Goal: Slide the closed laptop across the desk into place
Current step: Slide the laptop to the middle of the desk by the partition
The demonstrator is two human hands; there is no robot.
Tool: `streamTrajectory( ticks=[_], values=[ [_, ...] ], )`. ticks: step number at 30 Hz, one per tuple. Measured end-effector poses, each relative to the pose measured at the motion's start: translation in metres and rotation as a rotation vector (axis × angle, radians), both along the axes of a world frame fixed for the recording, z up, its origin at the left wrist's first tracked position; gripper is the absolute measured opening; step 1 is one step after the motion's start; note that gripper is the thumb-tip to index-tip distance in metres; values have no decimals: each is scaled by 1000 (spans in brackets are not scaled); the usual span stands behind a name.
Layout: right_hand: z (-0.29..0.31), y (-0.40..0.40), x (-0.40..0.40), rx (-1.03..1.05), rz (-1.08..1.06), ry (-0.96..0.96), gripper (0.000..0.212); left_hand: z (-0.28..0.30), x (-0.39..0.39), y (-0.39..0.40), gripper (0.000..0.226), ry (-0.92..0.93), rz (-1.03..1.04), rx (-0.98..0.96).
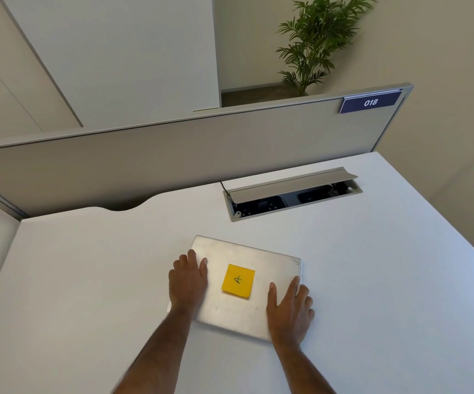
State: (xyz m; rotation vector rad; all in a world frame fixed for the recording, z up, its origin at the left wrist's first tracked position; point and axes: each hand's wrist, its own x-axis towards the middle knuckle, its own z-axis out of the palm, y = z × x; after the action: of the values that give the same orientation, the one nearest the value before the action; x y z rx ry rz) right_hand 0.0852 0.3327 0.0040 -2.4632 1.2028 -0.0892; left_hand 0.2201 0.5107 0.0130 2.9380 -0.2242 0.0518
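brushed silver metal, scuffed and dull, makes the lid of the closed laptop (238,282), which lies flat on the white desk (372,280), a little askew to its edges and near the middle. we have our left hand (188,282) laid palm down along its left side and our right hand (289,308) along its right side, each with fingers close together and draped over the edge, thumbs resting on the lid. nothing is pinched; we judge this hold is meant to press and steer the flat slab rather than lift it, one hand at each side to keep it from swinging. a yellow sticky note (238,280) with a pen mark sits between our hands, left uncovered. the laptop's corners are rounded and its body thin, and the desk top looks smooth and matte, so it should glide easily. beyond it an open cable hatch (292,191) with a grey flap breaks the surface, well apart from the laptop; a grey fabric partition (173,160) stands behind.
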Motion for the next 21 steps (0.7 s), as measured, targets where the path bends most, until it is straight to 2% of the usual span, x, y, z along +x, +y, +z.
streamTrajectory(
  ticks=[11,21],
  values=[
    [0,-3,0,-17,7,35,72,-5,2,1,20,-24,-6,80],
    [3,-6,0,7,12,42,74,-1,1,-8,42,18,42,93]
  ],
)
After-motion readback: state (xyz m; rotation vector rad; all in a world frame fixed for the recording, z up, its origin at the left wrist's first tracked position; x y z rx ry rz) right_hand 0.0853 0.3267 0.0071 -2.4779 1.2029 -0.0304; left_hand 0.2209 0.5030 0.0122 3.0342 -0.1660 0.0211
